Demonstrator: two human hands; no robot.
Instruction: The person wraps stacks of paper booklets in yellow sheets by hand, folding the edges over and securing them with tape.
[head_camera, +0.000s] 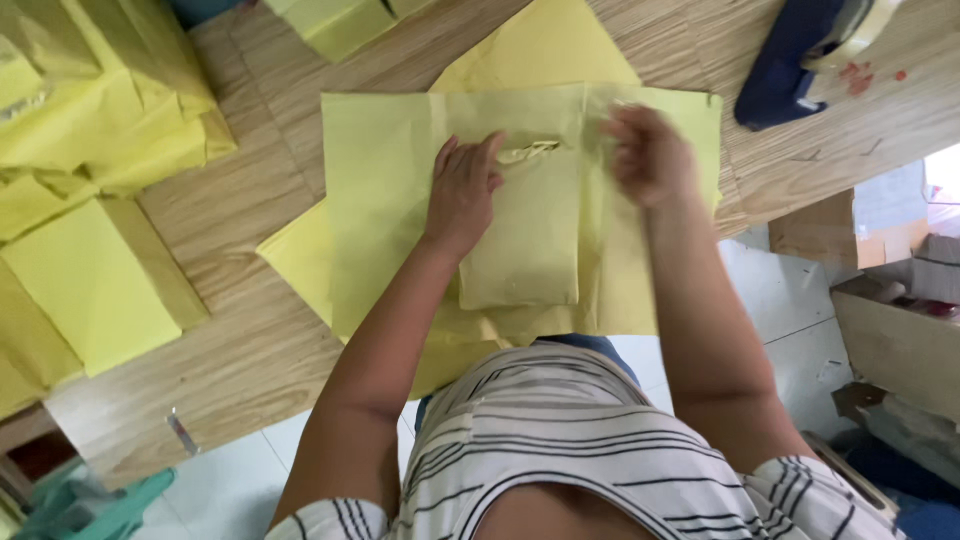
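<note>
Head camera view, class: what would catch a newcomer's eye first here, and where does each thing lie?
First, the yellow paper sheet spread at the middle of the wooden table, with a flat folded packet on it. The left hand presses on the packet's top edge, and the right hand, blurred, is at the sheet's upper right. At the left lies a pile of yellow wrapped bundles, and a dark blue object rests at the upper right.

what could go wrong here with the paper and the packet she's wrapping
1. The right hand is blurred, so it looks mid-motion on the thin yellow paper; a quick pull might tear or crease it.
2. Only the left hand presses the packet, so it may slide off line.
3. The paper overhangs the table edge near the body and could get crumpled.
</note>
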